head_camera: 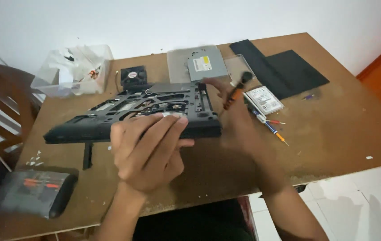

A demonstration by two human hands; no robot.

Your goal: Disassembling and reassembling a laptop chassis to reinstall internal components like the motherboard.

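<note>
A black laptop base (110, 127) with its cover off lies on the brown wooden table (333, 134), inner parts showing. My left hand (148, 149) grips its near edge, fingers reaching over into the open chassis. My right hand (239, 120), blurred by motion, holds an orange-and-black screwdriver (236, 91) just right of the laptop's far right corner. The screwdriver's tip is hidden behind the hand.
Behind the laptop lie a small black fan (133, 75), a silver optical drive (204, 62) and black cover panels (284, 67). A hard drive (265, 99) and loose screwdrivers (271, 127) sit at right. A clear plastic box (72, 69) stands far left; a tool case (32, 192) lies near left.
</note>
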